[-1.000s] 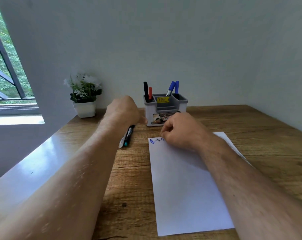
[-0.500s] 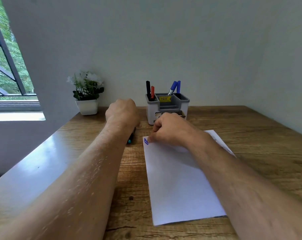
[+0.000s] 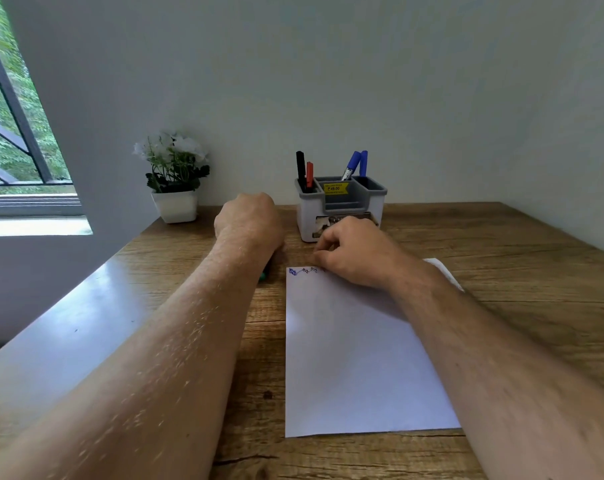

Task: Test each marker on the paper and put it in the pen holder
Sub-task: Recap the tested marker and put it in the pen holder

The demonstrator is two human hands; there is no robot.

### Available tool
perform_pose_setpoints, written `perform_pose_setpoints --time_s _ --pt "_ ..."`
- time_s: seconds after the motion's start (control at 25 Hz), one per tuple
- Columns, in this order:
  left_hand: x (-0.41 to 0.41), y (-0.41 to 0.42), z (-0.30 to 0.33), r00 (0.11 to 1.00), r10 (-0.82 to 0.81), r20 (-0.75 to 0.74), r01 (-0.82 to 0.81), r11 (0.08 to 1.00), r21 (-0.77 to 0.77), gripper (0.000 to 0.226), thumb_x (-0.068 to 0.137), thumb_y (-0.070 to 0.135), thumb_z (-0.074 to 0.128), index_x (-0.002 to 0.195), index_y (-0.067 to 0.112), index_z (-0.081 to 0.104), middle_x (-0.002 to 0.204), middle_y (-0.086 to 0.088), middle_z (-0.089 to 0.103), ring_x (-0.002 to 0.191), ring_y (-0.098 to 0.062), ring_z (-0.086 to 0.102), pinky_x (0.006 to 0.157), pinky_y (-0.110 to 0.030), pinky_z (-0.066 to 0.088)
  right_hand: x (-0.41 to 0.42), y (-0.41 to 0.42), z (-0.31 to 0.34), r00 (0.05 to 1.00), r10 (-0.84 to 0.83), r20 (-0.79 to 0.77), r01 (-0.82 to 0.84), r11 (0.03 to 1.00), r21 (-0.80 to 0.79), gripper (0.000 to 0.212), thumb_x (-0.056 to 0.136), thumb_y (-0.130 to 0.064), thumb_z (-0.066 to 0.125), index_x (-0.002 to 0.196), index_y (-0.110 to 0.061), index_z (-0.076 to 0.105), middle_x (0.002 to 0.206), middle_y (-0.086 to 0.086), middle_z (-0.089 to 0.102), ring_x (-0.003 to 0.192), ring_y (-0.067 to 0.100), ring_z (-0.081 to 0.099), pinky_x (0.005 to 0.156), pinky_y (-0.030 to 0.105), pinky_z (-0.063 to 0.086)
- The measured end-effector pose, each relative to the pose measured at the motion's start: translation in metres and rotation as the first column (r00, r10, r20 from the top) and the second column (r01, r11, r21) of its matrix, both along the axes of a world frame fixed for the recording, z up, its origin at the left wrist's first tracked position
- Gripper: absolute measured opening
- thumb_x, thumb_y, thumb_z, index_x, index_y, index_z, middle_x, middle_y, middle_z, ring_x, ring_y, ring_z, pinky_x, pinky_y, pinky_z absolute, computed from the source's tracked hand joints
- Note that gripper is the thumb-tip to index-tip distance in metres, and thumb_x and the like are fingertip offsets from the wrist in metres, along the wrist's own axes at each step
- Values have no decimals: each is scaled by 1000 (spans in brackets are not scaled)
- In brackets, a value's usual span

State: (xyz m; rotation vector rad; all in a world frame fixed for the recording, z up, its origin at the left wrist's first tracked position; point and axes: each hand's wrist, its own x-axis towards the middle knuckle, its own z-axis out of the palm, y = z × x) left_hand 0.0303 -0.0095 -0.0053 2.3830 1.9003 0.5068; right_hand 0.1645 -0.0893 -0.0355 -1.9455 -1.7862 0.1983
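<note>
A white sheet of paper (image 3: 356, 358) lies on the wooden desk, with blue scribbles (image 3: 302, 271) at its top left corner. My right hand (image 3: 354, 252) rests on the paper's top edge, its curled fingertips pinching the edge just right of the scribbles; no marker shows in it. My left hand (image 3: 248, 221) is curled over markers lying left of the paper. Only a green marker end (image 3: 263, 276) peeks out beside the wrist, and the fingers are hidden. The grey-and-white pen holder (image 3: 375, 206) stands behind my hands with black, red and two blue markers in it.
A small white pot of white flowers (image 3: 175, 183) stands at the back left by the wall. A window (image 3: 13, 133) is at the far left. Walls close the desk (image 3: 522, 271) at the back and right.
My right hand shifted left over the scribbles, then back right, so they show again. My left hand stayed over the markers and now hides more of them. The view tilted slightly.
</note>
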Motion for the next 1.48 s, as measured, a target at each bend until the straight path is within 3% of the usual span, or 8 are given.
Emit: perform_pose_setpoints --time_s 0.32,0.52,0.76,0.84,0.96,1.16,1.36,1.48 --pt "7 -2 -2 999 24 27 -22 999 -41 26 86 30 75 95 15 56 71 -6 46 59 -20 45 52 -32 40 0 -5 1 999 22 -27 -18 990 137 14 92 -30 65 100 -24 76 94 -9 70 86 4 62 80 27 51" --pt "5 -7 4 980 26 197 -20 999 -29 24 83 30 74 80 12 58 69 -4 49 56 -17 45 49 -30 37 -1 -6 0 999 29 -15 -26 984 179 12 92 -30 65 97 -26 75 90 -11 68 83 2 61 75 23 49" --pt "3 -15 21 920 -14 391 -46 988 144 33 80 37 69 62 14 54 67 -5 57 59 -20 53 48 -26 34 -3 -7 7 979 13 -204 65 928 367 8 93 -30 66 93 -25 72 81 -14 66 74 -1 60 63 16 44" --pt "5 -20 25 881 -71 468 -36 976 215 30 78 39 65 64 13 59 67 -4 62 65 -23 59 53 -27 39 -2 -3 5 968 -3 -253 104 916 387 11 94 -29 65 98 -24 73 88 -12 69 82 1 63 70 19 50" --pt "11 -30 30 751 -162 640 -10 966 257 21 81 38 64 76 18 66 68 7 62 64 -8 56 58 -24 41 1 0 4 936 -12 -352 159 906 392 15 96 -27 61 103 -21 73 92 -13 68 84 0 61 72 17 50" --pt "19 -32 26 522 -220 824 242 965 104 19 81 35 72 85 16 72 78 3 75 77 -10 70 61 -22 49 -1 -6 19 683 82 -726 276 891 361 30 102 -41 46 103 -24 71 87 -2 71 71 11 66 55 25 52" --pt "29 -35 19 377 -249 892 478 877 43 31 86 35 75 97 6 69 73 -3 75 46 -10 57 45 -22 45 -6 -10 27 375 238 -896 169 933 319 42 104 -45 39 110 -17 69 92 14 75 74 31 72 58 35 57" --pt "30 -35 17 363 -294 884 520 851 69 26 86 27 77 95 5 67 67 -5 72 42 -12 55 40 -19 41 -5 -10 28 360 208 -909 177 942 286 48 102 -53 38 107 -17 71 80 13 72 66 26 66 51 31 51"
